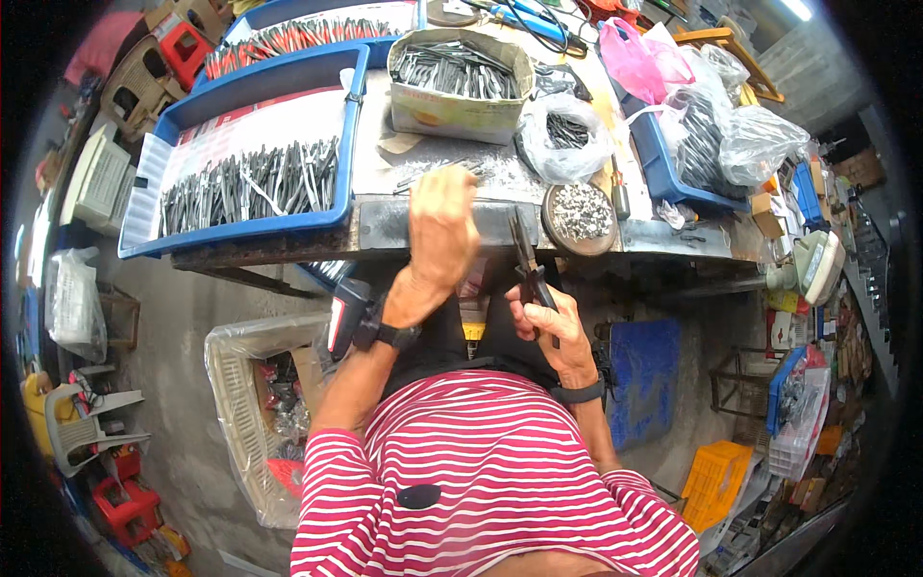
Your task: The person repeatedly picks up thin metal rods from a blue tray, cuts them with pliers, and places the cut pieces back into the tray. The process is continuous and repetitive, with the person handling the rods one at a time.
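My right hand (558, 332) grips the handles of dark pliers (525, 248), whose narrow jaws point up toward the bench edge. Over that edge, to the left, my left hand (442, 226) is bent down with its fingers curled together. Its fingertips are slightly blurred, and what they hold is hidden. A few thin metal pieces (409, 183) lie on the bench top just beyond it. Close to the pliers' right stands a round tin (555, 231) filled with small silvery bits.
Left on the bench (385, 226) is a blue tray (358, 125) of dark slender tools. An open carton (452, 113) of similar pieces stands behind my left hand. A clear bag (543, 159) and another blue tray (654, 159) sit to the right. A plastic-wrapped crate (231, 404) rests below.
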Available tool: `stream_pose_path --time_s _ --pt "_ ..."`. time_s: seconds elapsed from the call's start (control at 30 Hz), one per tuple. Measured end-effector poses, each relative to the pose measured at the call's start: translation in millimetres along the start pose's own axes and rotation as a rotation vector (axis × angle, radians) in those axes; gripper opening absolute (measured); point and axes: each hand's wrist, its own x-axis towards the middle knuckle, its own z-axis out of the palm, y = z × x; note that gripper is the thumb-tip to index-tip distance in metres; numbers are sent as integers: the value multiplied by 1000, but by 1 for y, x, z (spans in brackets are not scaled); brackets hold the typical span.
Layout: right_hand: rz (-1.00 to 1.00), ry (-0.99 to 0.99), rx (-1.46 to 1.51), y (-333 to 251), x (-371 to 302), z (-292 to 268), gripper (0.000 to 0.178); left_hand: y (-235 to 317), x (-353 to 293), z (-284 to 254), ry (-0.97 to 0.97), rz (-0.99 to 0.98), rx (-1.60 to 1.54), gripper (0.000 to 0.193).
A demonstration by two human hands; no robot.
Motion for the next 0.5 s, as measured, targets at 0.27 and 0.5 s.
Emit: stream_pose_path --time_s 0.27,0.5 --pt "-33 64 -177 7 0 -5 40 -83 21 23 -294 -207 49 14" --pt "-88 69 -300 10 2 -3 37 -89 14 43 -292 -139 110 4"
